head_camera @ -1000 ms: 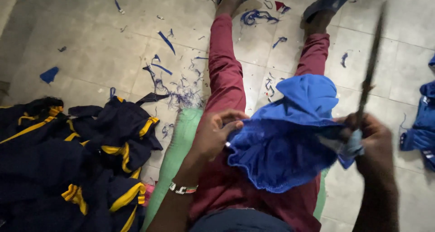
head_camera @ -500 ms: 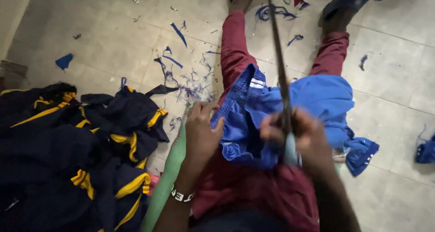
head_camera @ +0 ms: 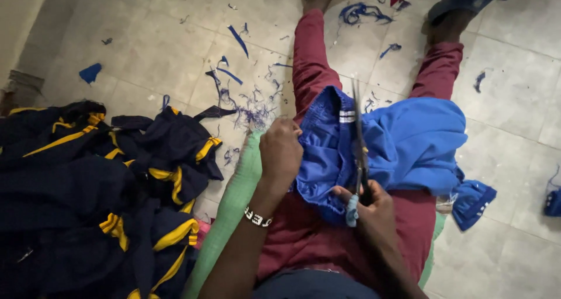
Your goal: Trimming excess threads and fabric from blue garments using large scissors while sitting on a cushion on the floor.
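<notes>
Since half a second ago: scissors (head_camera: 357, 141) swung down from a tilt, blades now nearly upright over the blue garment (head_camera: 403, 144). Far left on the floor (head_camera: 146, 48), pile of dark navy clothes with yellow trim (head_camera: 99, 188). Next, green mat (head_camera: 231, 208). Left hand (head_camera: 281, 150), fingers closed on the garment's edge above the lap. Right hand (head_camera: 365, 208), fingers wrapped round the scissor handles. Blue scraps (head_camera: 239, 39) scattered on the tiles.

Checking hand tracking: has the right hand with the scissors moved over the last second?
Yes. The right hand with the scissors swung inward from beyond the right leg to over the blue garment, between the maroon trouser legs.
</notes>
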